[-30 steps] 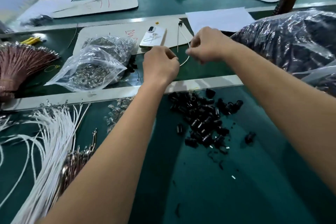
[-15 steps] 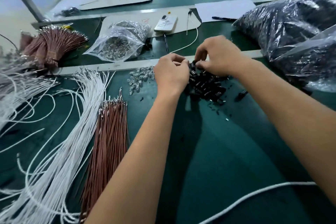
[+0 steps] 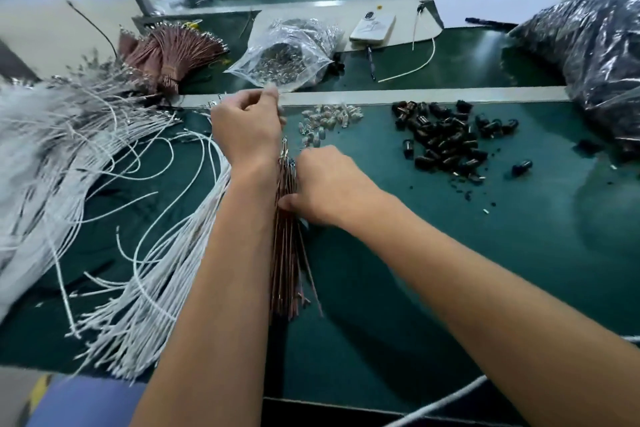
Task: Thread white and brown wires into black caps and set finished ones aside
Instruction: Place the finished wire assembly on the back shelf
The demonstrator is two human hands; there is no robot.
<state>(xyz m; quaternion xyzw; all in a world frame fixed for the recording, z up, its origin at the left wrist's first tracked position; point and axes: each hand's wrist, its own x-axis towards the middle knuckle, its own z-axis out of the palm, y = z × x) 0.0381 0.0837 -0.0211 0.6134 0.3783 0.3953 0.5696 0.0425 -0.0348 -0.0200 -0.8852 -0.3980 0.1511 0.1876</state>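
A bundle of brown wires (image 3: pixel 287 270) lies lengthwise on the green table between my forearms. My right hand (image 3: pixel 325 184) rests on its upper end, thumb and curled fingers gripping the brown wires. Just left of it my left hand (image 3: pixel 249 128) is raised, its fingertips pinching what looks like the tip of a white wire, blurred. A big spread of white wires (image 3: pixel 138 253) fans out to the left. The pile of black caps (image 3: pixel 446 139) lies to the right, apart from both hands. One white wire (image 3: pixel 408 71) lies at the back by the phone.
Small clear parts (image 3: pixel 329 116) sit beside my left hand. Behind the metal strip are a plastic bag of metal terminals (image 3: pixel 287 59), a phone (image 3: pixel 372 28) and another brown wire bundle (image 3: pixel 173 48). A large black-filled bag (image 3: pixel 595 45) fills the right.
Both hands have left the black cap pile and moved left: the right hand onto the brown wire bundle, the left over the white wires. The view has swung left.
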